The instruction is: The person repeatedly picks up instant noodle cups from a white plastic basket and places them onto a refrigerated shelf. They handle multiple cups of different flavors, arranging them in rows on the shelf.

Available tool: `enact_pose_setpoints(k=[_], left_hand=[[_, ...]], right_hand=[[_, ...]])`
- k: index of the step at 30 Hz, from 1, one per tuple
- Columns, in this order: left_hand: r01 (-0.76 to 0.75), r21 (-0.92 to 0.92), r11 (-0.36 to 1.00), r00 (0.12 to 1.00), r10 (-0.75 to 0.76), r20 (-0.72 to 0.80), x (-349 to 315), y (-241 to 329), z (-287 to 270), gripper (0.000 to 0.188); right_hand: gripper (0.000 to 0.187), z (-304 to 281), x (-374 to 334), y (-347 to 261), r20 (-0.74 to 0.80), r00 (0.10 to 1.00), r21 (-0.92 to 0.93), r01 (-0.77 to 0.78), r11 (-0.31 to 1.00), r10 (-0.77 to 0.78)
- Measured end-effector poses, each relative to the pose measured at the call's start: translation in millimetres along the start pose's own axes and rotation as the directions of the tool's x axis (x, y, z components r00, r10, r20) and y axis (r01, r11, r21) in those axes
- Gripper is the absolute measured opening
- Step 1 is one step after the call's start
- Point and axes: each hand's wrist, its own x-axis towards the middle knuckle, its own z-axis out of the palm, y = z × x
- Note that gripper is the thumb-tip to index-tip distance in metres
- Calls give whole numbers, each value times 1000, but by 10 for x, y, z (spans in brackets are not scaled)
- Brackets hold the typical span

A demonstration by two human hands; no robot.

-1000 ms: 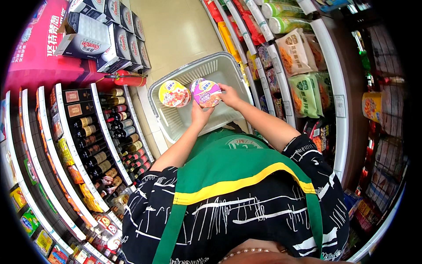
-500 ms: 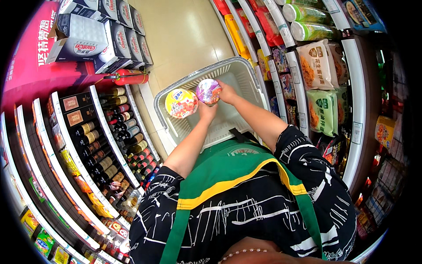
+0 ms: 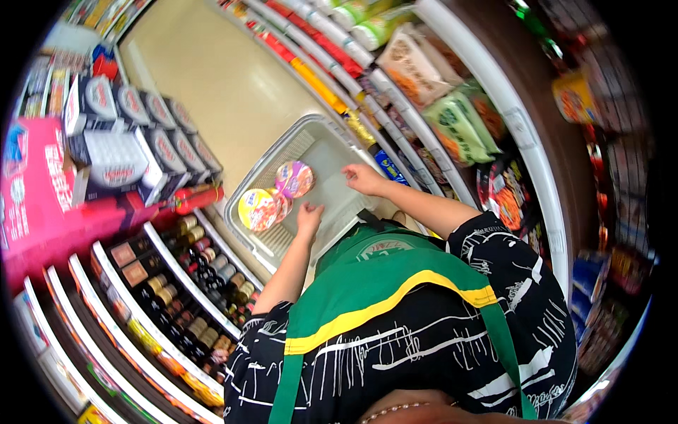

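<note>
A grey shopping basket (image 3: 327, 155) sits in front of me at waist level. In its left part lie two instant noodle cups, one with a yellow and red lid (image 3: 258, 210), the other with a purple lid (image 3: 294, 179); they lie side by side. My left hand (image 3: 309, 217) is just right of the yellow-lidded cup, fingers apart and holding nothing. Over the basket's right side is my right hand (image 3: 364, 179), loosely curled with a gap between thumb and fingers, also empty.
Shelves on the right carry bagged noodles (image 3: 455, 127) and canisters (image 3: 381, 28). Stacked drink cartons (image 3: 116, 159) and a red fire extinguisher (image 3: 196, 198) stand at the left, above a wine bottle shelf (image 3: 205, 265). A tiled floor (image 3: 212, 63) runs ahead.
Both hands have let go of the purple-lidded cup, which now rests in the basket beside the yellow one. My right hand has drawn away to the right. The whole view has turned.
</note>
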Motion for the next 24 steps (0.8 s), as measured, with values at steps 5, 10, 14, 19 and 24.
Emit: enact_pose_setpoints(k=[5,10,14,19,24], left_hand=[[-185,9,983,954,177,243,-329,584,106,44],[-531,-23,847,746,481,460,-697,1331,560,23],[-632,-70,772,566,522,638,-1267,1989,985,15],[-855,-144,499,203,576,792,-1868,2484,1496,17],[-882,-359,305,-130,576,807,-2615,2942,2017,17]], right_hand=[[31,-472,-668,-51,-63,998,285,33,958,-16],[28,-841,-1466,-77,-290,957,424,141,895,-13],[27,-1120,-2325,-334,-509,861,334,192,923,5],[27,-1214,-3232,-510,-736,677,194,184,964,19],[29,-1147,-3905,-538,-986,163,53,90,995,38]])
